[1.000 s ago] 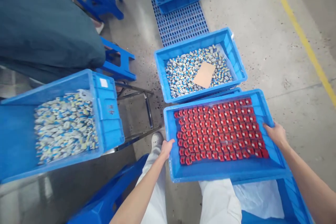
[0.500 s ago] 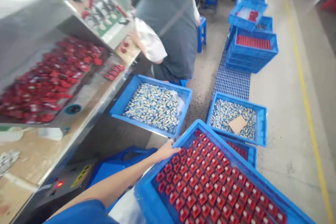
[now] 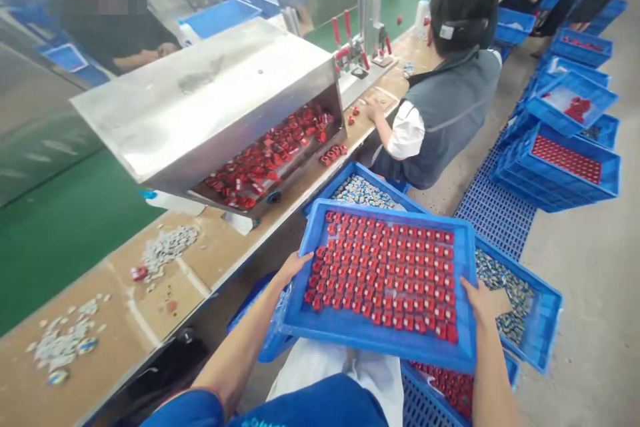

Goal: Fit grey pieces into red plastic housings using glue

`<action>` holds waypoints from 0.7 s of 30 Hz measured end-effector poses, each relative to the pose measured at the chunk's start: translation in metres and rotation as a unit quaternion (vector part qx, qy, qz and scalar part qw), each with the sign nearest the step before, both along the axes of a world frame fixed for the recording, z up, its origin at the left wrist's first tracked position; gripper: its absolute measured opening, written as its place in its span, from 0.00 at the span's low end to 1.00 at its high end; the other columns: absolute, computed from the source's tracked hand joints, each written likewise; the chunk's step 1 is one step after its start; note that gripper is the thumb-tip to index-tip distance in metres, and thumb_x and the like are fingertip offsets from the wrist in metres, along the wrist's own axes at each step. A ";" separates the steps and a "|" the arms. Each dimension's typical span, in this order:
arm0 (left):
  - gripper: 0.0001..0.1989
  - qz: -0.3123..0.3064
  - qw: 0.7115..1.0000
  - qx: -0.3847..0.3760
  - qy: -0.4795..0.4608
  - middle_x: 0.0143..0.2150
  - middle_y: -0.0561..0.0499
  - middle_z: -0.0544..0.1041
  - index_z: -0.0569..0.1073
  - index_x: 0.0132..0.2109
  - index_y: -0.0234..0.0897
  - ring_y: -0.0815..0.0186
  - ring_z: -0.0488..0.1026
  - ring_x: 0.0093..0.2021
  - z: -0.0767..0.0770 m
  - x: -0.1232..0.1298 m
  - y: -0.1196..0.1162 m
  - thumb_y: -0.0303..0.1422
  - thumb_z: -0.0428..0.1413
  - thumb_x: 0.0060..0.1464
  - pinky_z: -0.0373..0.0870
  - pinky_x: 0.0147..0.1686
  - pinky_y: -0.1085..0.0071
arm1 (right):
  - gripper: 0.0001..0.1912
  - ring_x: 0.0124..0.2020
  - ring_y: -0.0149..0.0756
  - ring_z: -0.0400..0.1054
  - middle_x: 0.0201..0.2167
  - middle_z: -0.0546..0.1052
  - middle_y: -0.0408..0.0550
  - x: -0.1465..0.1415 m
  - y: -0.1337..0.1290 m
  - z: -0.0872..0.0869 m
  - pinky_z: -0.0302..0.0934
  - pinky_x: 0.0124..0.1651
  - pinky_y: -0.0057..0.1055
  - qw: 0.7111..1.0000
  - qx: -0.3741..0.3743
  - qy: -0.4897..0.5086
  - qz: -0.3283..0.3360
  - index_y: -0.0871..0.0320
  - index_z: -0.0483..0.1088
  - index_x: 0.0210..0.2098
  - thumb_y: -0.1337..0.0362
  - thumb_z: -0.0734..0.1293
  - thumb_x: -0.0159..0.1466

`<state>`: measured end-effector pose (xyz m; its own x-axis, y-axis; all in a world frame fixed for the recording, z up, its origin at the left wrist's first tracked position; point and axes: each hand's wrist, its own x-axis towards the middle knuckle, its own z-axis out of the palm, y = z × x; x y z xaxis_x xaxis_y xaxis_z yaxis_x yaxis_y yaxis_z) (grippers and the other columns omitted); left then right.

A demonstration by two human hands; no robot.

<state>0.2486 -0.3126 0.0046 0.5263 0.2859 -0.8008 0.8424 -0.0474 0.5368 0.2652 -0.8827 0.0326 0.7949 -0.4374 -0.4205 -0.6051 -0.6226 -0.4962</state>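
Observation:
A blue plastic tray (image 3: pixel 345 328) is held up in front of my body, slightly tilted. Rows of small red parts (image 3: pixel 385 267) line its floor. My left hand (image 3: pixel 294 267) grips the tray's left rim, the thumb over the edge. On the opposite side my right hand (image 3: pixel 483 300) grips the right rim. The fingers under the tray are hidden on both sides. Behind the tray, partly covered by it, sits a blue bin of small white and blue pieces (image 3: pixel 364 192).
A metal hopper (image 3: pixel 210 93) full of red parts stands on the workbench (image 3: pixel 120 347) at left, near piles of small white pieces (image 3: pixel 170 247). A co-worker (image 3: pixel 450 100) sits ahead at the bench. Stacked blue trays (image 3: pixel 555 167) and a bin of small pieces (image 3: pixel 545 327) are at right.
My view has swung left towards the bench. The tray, earlier low at the right and steeply angled, is now level across my front. My right hand has come into view on its rim.

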 end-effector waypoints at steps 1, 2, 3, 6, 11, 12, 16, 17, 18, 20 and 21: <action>0.16 0.034 0.999 -0.005 0.011 0.52 0.45 0.81 0.76 0.55 0.34 0.60 0.81 0.47 -0.005 -0.011 0.003 0.41 0.60 0.68 0.81 0.48 0.58 | 0.21 0.45 0.41 0.79 0.44 0.83 0.53 0.039 0.006 -0.007 0.73 0.53 0.42 1.000 0.002 0.008 0.027 0.62 0.76 0.52 0.51 0.69 0.71; 0.16 0.067 0.997 -0.011 0.021 0.50 0.46 0.81 0.76 0.54 0.33 0.61 0.81 0.46 -0.011 -0.023 0.003 0.41 0.60 0.68 0.82 0.47 0.59 | 0.19 0.46 0.39 0.78 0.47 0.81 0.52 0.076 0.013 -0.015 0.73 0.54 0.43 0.998 0.005 0.016 0.057 0.62 0.75 0.52 0.52 0.69 0.72; 0.16 0.101 0.994 -0.016 0.031 0.49 0.46 0.82 0.77 0.53 0.33 0.62 0.81 0.44 -0.017 -0.036 0.000 0.41 0.60 0.68 0.82 0.46 0.60 | 0.19 0.47 0.39 0.77 0.48 0.81 0.51 0.112 0.022 -0.022 0.74 0.54 0.43 0.996 0.007 0.024 0.087 0.61 0.75 0.52 0.52 0.69 0.72; 0.16 0.196 0.979 -0.033 0.046 0.45 0.46 0.84 0.77 0.53 0.32 0.62 0.84 0.41 -0.035 -0.071 -0.022 0.41 0.59 0.68 0.83 0.45 0.60 | 0.18 0.49 0.40 0.76 0.51 0.79 0.51 0.207 0.057 -0.046 0.74 0.53 0.43 0.984 0.012 0.047 0.174 0.61 0.75 0.52 0.53 0.70 0.72; 0.19 0.323 0.943 -0.055 0.049 0.42 0.40 0.87 0.77 0.54 0.33 0.52 0.87 0.42 -0.061 -0.112 -0.087 0.39 0.66 0.61 0.85 0.46 0.57 | 0.16 0.49 0.41 0.76 0.51 0.79 0.50 0.318 0.117 -0.092 0.75 0.52 0.41 0.949 0.005 0.097 0.302 0.60 0.75 0.52 0.55 0.71 0.71; 0.19 0.340 0.937 -0.058 0.050 0.42 0.41 0.87 0.77 0.54 0.34 0.52 0.87 0.43 -0.065 -0.116 -0.101 0.38 0.67 0.60 0.85 0.47 0.57 | 0.16 0.49 0.40 0.76 0.50 0.79 0.50 0.334 0.126 -0.100 0.75 0.52 0.41 0.941 0.001 0.105 0.322 0.60 0.75 0.52 0.56 0.71 0.71; 0.15 0.377 0.922 -0.066 0.056 0.44 0.41 0.87 0.78 0.52 0.34 0.53 0.87 0.46 -0.079 -0.115 -0.142 0.35 0.66 0.61 0.84 0.49 0.58 | 0.17 0.50 0.41 0.76 0.51 0.78 0.50 0.380 0.146 -0.117 0.74 0.53 0.42 0.920 -0.027 0.112 0.375 0.60 0.75 0.52 0.55 0.71 0.71; 0.15 0.378 0.922 -0.066 0.058 0.45 0.41 0.87 0.78 0.53 0.34 0.54 0.86 0.46 -0.082 -0.111 -0.147 0.36 0.65 0.63 0.84 0.49 0.58 | 0.17 0.51 0.41 0.76 0.52 0.78 0.50 0.388 0.147 -0.118 0.74 0.54 0.43 0.918 -0.035 0.108 0.380 0.60 0.74 0.53 0.55 0.71 0.71; 0.15 0.376 0.922 -0.064 0.062 0.46 0.42 0.86 0.78 0.53 0.34 0.55 0.86 0.47 -0.085 -0.107 -0.151 0.37 0.64 0.64 0.84 0.49 0.57 | 0.17 0.52 0.42 0.75 0.52 0.78 0.51 0.395 0.148 -0.117 0.73 0.55 0.44 0.917 -0.044 0.102 0.384 0.60 0.74 0.53 0.55 0.71 0.71; 0.16 0.365 0.927 -0.054 0.070 0.51 0.43 0.84 0.77 0.56 0.35 0.58 0.84 0.48 -0.089 -0.097 -0.154 0.40 0.61 0.67 0.82 0.50 0.56 | 0.19 0.54 0.43 0.74 0.54 0.77 0.52 0.404 0.148 -0.113 0.71 0.58 0.47 0.917 -0.064 0.085 0.386 0.60 0.73 0.55 0.54 0.71 0.71; 0.17 0.357 0.930 -0.046 0.075 0.54 0.43 0.82 0.76 0.57 0.35 0.58 0.82 0.50 -0.091 -0.092 -0.156 0.40 0.60 0.68 0.82 0.50 0.56 | 0.20 0.56 0.44 0.73 0.56 0.76 0.53 0.405 0.146 -0.109 0.69 0.60 0.49 0.918 -0.075 0.072 0.383 0.59 0.72 0.57 0.54 0.71 0.71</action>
